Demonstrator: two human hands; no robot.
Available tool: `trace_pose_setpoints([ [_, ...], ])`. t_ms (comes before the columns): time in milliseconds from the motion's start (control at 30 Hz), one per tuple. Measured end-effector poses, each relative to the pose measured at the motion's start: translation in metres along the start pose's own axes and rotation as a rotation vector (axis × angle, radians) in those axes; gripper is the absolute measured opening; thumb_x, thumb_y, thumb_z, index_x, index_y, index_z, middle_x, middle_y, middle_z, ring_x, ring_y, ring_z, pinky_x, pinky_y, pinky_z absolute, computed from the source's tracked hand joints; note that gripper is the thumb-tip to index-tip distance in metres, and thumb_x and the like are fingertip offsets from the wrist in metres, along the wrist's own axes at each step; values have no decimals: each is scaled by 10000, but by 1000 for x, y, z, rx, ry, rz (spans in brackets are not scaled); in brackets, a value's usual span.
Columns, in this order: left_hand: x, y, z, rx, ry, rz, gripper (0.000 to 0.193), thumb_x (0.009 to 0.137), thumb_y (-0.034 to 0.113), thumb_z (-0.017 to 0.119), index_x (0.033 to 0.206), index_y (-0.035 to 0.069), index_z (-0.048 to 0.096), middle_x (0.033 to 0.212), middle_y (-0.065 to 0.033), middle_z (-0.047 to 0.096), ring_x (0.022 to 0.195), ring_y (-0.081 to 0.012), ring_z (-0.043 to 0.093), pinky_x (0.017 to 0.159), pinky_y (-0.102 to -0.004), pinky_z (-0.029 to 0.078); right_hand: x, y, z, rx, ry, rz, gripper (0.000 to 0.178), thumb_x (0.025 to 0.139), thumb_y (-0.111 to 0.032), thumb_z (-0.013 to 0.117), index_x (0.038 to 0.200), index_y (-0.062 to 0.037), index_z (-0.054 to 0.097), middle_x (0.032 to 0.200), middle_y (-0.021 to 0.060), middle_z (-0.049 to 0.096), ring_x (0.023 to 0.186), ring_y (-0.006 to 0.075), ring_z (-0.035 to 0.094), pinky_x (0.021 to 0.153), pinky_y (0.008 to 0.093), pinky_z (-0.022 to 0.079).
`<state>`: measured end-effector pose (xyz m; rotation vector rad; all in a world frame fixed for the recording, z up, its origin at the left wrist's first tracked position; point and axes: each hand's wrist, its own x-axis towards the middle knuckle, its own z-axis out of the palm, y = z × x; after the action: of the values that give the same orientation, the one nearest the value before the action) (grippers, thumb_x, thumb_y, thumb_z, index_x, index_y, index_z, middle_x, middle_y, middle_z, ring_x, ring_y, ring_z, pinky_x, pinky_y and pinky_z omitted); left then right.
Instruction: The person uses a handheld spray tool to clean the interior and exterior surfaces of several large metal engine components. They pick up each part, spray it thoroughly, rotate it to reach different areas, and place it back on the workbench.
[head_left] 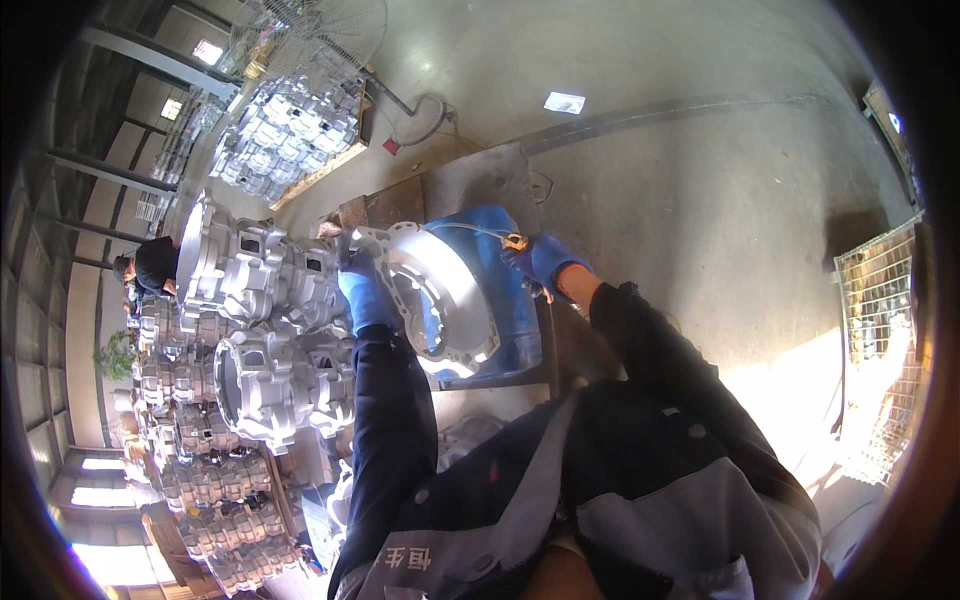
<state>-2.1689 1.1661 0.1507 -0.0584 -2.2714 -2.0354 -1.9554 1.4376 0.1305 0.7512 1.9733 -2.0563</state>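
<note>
A large silver cast-metal housing point(440, 290) with a round flange rests over a blue drum point(505, 300). My left hand point(365, 295), in a blue glove, grips the housing's left rim. My right hand point(540, 260), also blue-gloved, holds a small tool with an orange tip point(516, 241) at the housing's upper right edge; a thin hose runs from it along the casting's top. Both dark sleeves come in from the lower edge.
Stacks of similar silver castings point(260, 330) stand to the left and continue toward the lower left. More castings sit on a pallet point(285, 130) beside a floor fan point(310, 35). A person in dark clothes point(150, 265) works far left. A wire cage point(880, 300) stands right.
</note>
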Motion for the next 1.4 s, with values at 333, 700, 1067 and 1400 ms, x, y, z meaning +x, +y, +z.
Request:
trace_pose_setpoints([
  [333,24,-24,-28,4,-17,-4,638,886,-66,512,1468,188,453,965,-109,677,653,-93,553,569,-195,433,32,36,-1,-33,-9,141,312,907,-338,681,996,-40,668,706,77,639,537,178,586,491,355,515],
  [700,33,-32,-32,70,-34,135,549,904,-104,467,1399,126,528,1003,-56,621,734,-107,532,634,-228,439,29,35,10,-205,-7,95,406,921,-418,622,969,-16,658,698,101,652,533,204,633,497,357,528],
  [1067,58,-53,-52,27,-55,82,528,887,-16,500,1397,116,534,959,-53,626,704,-77,512,656,-231,460,36,53,6,-144,-42,114,449,900,-468,630,902,-22,677,676,103,644,511,236,613,487,428,502],
  [1400,65,-57,-57,9,-143,39,343,943,153,550,1279,101,596,1037,-66,632,853,-144,599,789,-283,490,35,60,0,125,-107,207,363,960,-419,573,1117,-93,605,741,85,647,546,194,628,479,365,538],
])
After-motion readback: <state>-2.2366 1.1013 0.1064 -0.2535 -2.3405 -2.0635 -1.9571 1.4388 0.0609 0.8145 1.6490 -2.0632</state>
